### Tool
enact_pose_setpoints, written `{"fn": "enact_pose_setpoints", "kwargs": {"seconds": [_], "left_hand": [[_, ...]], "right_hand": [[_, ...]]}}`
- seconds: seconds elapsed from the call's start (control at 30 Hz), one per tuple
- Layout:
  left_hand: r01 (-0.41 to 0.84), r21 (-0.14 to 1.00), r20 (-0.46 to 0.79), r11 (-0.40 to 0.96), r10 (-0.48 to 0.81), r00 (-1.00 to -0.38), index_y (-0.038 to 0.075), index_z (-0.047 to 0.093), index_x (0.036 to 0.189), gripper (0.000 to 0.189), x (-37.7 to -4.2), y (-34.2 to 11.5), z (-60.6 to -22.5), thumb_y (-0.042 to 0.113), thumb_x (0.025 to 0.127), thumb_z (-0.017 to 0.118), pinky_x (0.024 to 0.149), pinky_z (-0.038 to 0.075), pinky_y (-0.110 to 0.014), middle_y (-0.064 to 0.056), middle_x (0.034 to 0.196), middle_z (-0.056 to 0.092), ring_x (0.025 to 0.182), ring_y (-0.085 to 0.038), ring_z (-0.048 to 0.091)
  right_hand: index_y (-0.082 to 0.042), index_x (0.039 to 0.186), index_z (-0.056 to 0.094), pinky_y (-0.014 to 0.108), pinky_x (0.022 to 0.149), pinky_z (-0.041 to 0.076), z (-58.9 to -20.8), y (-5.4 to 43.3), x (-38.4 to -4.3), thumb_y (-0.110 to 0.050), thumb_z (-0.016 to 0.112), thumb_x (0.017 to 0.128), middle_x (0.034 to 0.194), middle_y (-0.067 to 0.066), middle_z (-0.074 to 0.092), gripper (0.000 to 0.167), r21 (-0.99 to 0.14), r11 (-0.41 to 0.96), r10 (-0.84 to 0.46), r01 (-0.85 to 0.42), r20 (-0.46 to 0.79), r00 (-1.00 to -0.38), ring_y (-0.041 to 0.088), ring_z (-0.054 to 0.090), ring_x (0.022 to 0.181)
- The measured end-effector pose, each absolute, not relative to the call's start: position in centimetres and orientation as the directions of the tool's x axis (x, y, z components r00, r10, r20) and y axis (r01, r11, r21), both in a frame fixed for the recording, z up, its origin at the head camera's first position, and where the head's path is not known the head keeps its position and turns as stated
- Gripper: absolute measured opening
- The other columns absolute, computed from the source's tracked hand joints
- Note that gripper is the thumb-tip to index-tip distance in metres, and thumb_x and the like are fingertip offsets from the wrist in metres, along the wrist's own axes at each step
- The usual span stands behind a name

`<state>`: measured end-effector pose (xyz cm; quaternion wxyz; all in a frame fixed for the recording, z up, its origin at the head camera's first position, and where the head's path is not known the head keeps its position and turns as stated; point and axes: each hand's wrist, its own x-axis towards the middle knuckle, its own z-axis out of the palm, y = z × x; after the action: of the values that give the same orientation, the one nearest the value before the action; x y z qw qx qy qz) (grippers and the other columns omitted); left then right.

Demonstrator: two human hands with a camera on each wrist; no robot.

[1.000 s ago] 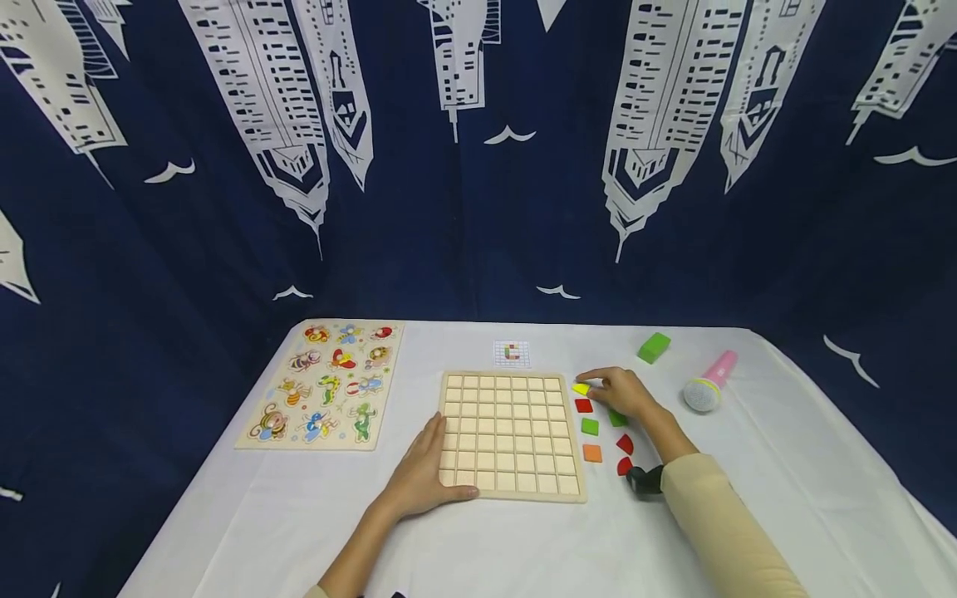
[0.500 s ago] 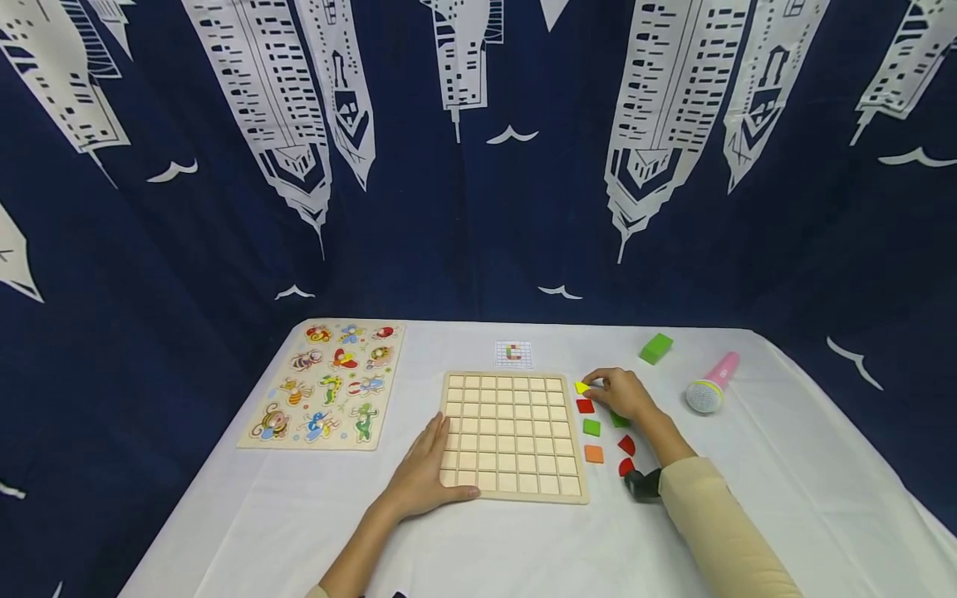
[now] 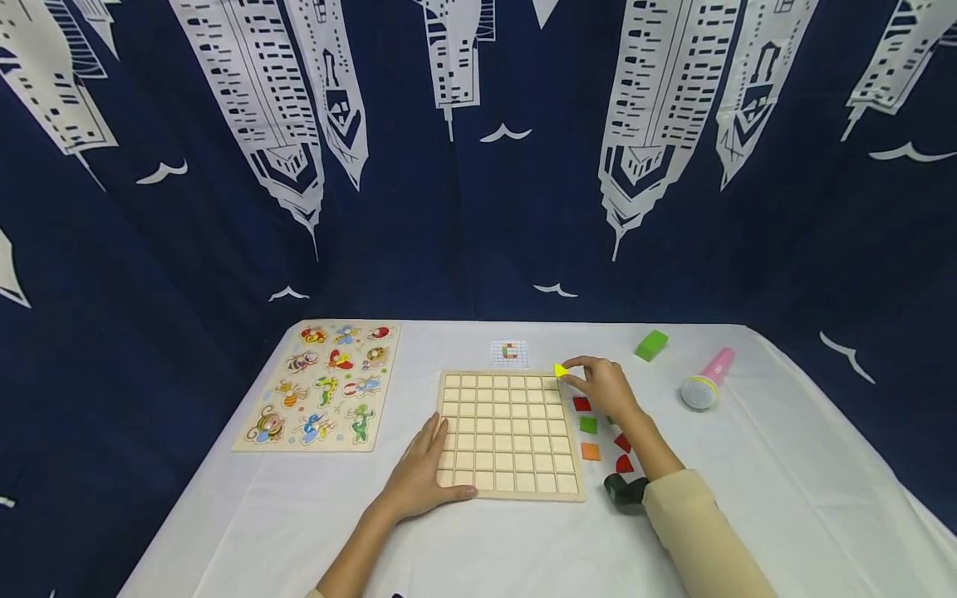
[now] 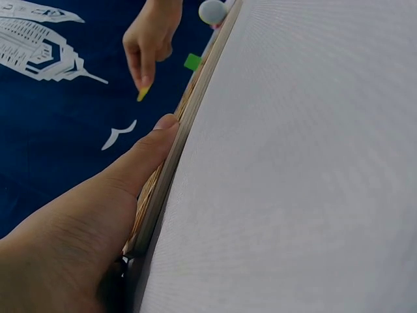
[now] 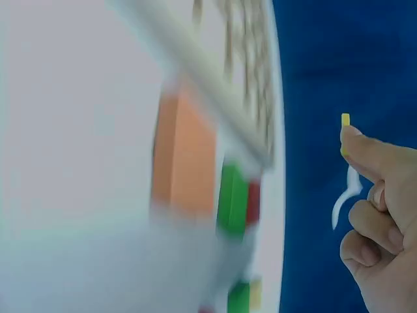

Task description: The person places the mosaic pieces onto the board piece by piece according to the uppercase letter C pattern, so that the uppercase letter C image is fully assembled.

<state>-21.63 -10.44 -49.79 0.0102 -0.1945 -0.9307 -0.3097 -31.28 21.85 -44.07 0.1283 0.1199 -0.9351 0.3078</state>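
A wooden grid board lies on the white table. My left hand rests against its near left corner, fingers straight along the left side and thumb on the near edge. The thumb also lies along the board's edge in the left wrist view. Between thumb and index finger, my right hand pinches a small yellow piece over the board's far right corner. The right wrist view has the yellow piece edge-on, held off the table, with the other fingers curled. Fingers hide part of its shape.
Right of the board lie a red piece, a green square, an orange square and two red rounded pieces. Farther off are a green block, a pink toy microphone, a patterned card and an insect puzzle.
My right hand has lifted the yellow piece off the table and carried it left and away from me, to the board's far right corner. My left hand stays in place.
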Motion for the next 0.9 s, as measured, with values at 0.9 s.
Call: {"fn": "enact_pose_setpoints", "kwargs": {"seconds": [0.9], "left_hand": [[0.375,0.562,0.144,0.737,0.360,-0.922,0.002,0.018,0.146,0.117,-21.5,-10.4,-49.6,0.071,0.064,0.064,0.105,0.020,-0.053,-0.018,0.152,0.007,0.136,-0.039,0.014]], "right_hand": [[-0.008,0.100,0.071,0.025,0.045,0.028,-45.9,16.5,-30.8,-0.018,0.073,0.080,0.058,-0.001,0.047,0.023,-0.595,0.741,-0.232,-0.311,0.209,-0.950,0.012,0.036,0.051]]}}
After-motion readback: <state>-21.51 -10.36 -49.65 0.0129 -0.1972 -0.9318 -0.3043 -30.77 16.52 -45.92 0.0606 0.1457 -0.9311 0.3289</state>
